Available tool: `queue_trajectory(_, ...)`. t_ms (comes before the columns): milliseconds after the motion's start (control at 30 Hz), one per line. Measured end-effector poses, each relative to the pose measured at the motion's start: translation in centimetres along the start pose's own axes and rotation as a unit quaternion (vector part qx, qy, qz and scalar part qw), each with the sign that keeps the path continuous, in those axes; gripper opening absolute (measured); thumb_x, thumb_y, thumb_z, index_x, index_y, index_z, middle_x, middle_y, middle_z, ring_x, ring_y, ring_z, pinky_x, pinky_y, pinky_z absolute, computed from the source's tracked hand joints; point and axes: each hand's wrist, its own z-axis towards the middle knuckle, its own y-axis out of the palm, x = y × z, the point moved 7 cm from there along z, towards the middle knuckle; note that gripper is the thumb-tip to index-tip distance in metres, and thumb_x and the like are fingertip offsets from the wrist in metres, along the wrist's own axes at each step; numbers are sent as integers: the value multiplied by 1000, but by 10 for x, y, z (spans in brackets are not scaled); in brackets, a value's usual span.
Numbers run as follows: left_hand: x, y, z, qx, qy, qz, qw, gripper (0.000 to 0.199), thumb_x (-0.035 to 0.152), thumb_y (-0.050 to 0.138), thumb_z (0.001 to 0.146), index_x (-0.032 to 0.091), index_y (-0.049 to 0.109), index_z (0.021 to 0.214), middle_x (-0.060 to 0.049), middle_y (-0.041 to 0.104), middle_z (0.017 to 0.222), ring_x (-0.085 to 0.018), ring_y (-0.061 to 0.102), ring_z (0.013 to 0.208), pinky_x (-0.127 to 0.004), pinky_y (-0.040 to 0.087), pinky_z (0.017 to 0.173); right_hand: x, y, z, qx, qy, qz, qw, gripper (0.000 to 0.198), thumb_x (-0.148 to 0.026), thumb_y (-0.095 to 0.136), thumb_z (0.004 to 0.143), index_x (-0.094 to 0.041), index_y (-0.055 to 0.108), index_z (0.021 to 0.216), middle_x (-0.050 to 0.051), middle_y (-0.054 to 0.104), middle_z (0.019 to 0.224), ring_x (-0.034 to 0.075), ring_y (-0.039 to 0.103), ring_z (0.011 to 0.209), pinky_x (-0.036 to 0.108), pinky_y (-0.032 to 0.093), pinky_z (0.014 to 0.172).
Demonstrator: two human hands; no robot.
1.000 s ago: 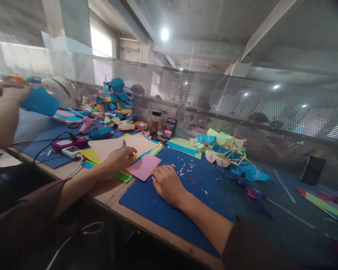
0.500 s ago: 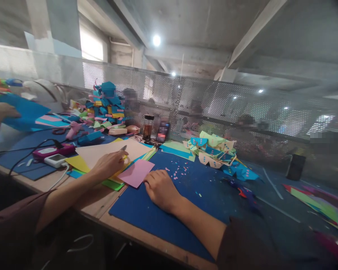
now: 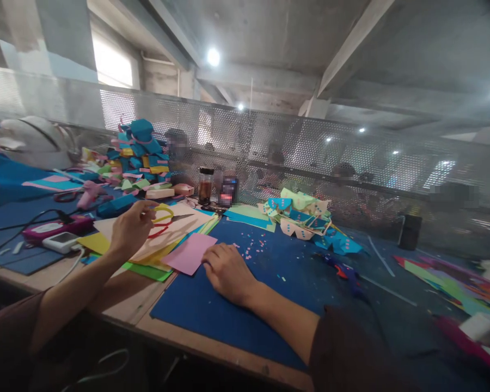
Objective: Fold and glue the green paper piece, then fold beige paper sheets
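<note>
My left hand (image 3: 134, 226) is raised over the stacked paper on the left, its fingers bent and apart. Beside its fingertips is a pair of scissors (image 3: 164, 213) with yellow and red handle loops, the dark blades pointing right over a pale pink sheet (image 3: 185, 211). The hand is outside the loops; whether a fingertip still touches the yellow one is hard to see. My right hand (image 3: 230, 271) rests palm down on the blue mat (image 3: 212, 321), fingers loosely extended. Its fingertips touch the right edge of a pink paper piece (image 3: 191, 253). Tiny paper bits (image 3: 253, 246) lie just beyond.
Folded paper pieces (image 3: 141, 147) are heaped at back left, near a pink glue gun (image 3: 90, 193). A jar (image 3: 205, 186) stands by the mesh screen (image 3: 245, 139). Dotted paper shapes (image 3: 300, 218) and a blue glue gun (image 3: 343, 270) lie right. A power strip (image 3: 57, 228) has trailing cables.
My left hand has lifted and drawn back leftward, bringing the scissors' coloured handles into view. My right hand stays by the pink paper. The view has turned slightly right.
</note>
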Motion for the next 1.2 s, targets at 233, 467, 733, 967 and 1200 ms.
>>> queue_trajectory(233, 6, 2, 5, 43, 4, -271, 962, 25, 26, 57, 84, 17, 62, 106, 1, 61, 77, -13, 60, 63, -24, 48, 62, 16, -16, 11, 56, 128, 249, 958, 18, -18, 55, 95, -17, 69, 106, 7, 73, 107, 17, 66, 100, 31, 50, 91)
queue_trajectory(467, 74, 9, -23, -16, 29, -400, 916, 21, 31, 63, 83, 19, 61, 100, 0, 61, 78, -14, 62, 64, -26, 49, 63, 28, -9, 22, 28, 252, 568, 783, 28, -30, 54, 96, -16, 66, 117, 11, 73, 116, 16, 71, 92, 32, 53, 87)
queue_trajectory(733, 131, 36, -77, -99, 137, -404, 899, 20, 31, 57, 93, 20, 59, 110, 1, 63, 79, -15, 65, 72, -28, 53, 71, 47, 0, 6, 107, 386, 720, 567, 32, -48, 68, 83, -18, 64, 93, 4, 72, 85, 15, 68, 78, 25, 49, 70)
queue_trajectory(967, 147, 35, -95, -129, 198, -357, 904, 18, 24, 56, 95, 21, 60, 113, -2, 70, 95, -17, 68, 84, -29, 54, 78, 58, 1, 7, 204, 377, 677, 598, 35, -33, 75, 67, -23, 53, 93, -5, 65, 79, 13, 62, 72, 26, 49, 71)
queue_trajectory(1200, 140, 24, -107, -160, 349, -156, 910, 28, 29, 51, 99, 22, 61, 125, -9, 64, 129, -23, 57, 123, -39, 45, 107, 94, -18, 2, 210, 361, 537, 733, 35, -28, 67, 69, -22, 50, 99, -9, 57, 68, 11, 56, 59, 24, 44, 61)
